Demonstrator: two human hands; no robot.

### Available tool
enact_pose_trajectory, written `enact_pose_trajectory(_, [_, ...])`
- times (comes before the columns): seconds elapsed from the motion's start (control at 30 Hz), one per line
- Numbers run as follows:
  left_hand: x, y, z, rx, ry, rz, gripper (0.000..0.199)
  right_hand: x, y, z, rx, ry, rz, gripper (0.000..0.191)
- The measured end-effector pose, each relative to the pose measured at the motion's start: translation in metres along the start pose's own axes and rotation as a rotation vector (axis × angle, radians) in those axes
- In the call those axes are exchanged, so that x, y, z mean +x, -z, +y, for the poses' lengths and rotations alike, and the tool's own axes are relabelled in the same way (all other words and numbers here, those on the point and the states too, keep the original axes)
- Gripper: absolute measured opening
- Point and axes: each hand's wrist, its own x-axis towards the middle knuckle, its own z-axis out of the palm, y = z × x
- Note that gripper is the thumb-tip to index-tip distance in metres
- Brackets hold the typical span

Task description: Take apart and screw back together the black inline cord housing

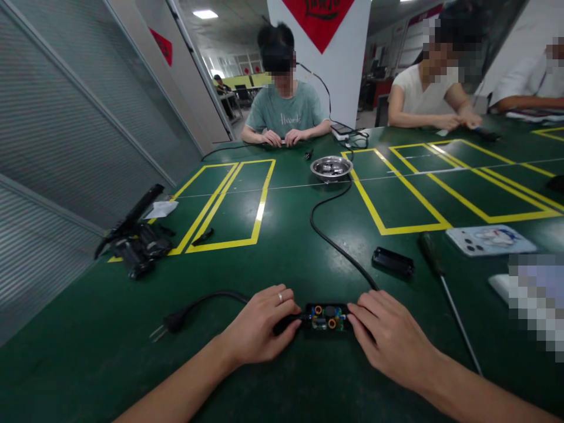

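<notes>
Pinching cord (287,321) with left hand (258,326), grasping open case (326,333) at one end with right hand (390,332), possibly risking loosened circuit board (324,317) by tugging cord

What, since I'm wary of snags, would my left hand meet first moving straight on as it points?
Left hand: likely the open black case around the circuit board; exact depth is unclear.

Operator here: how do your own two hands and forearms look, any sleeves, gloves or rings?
The left hand wears a plain silver-coloured ring on one of its fingers. The right hand shows no ring. Both hands are gloveless, and no sleeve shows on either forearm.
</notes>
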Motion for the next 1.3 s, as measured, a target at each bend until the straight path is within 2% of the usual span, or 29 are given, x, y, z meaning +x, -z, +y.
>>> enact_pose_trajectory(0.3, [-0.001, -0.002, -0.001, -0.009, 0.0, 0.003, 0.011, 0.0, 0.003, 0.004, 0.013, -0.015, 0.016, 0.022])
enact_pose_trajectory(0.5, [0.001, -0.002, 0.001, 0.014, 0.005, 0.008, 0.011, 0.004, 0.014, 0.016, -0.036, -0.073, 0.172, 0.018])
enact_pose_trajectory(0.6, [0.001, 0.0, 0.002, 0.023, 0.006, 0.003, 0.01, 0.006, 0.022, 0.03, -0.131, -0.127, 0.198, 0.02])
enact_pose_trajectory(0.8, [0.003, 0.001, 0.005, 0.049, 0.014, -0.006, 0.01, 0.005, 0.032, 0.06, -0.267, -0.199, 0.157, 0.033])
enact_pose_trajectory(1.0, [0.002, -0.001, 0.003, 0.018, 0.023, 0.002, 0.01, 0.002, 0.028, 0.086, -0.305, -0.248, 0.056, 0.047])
enact_pose_trajectory(1.17, [-0.001, -0.001, 0.0, -0.027, 0.044, 0.009, 0.01, 0.0, 0.034, 0.097, -0.216, -0.292, -0.044, 0.039])
enact_pose_trajectory(1.3, [-0.002, 0.0, 0.002, -0.042, 0.053, 0.01, 0.011, -0.003, 0.04, 0.1, -0.117, -0.342, -0.05, 0.04])
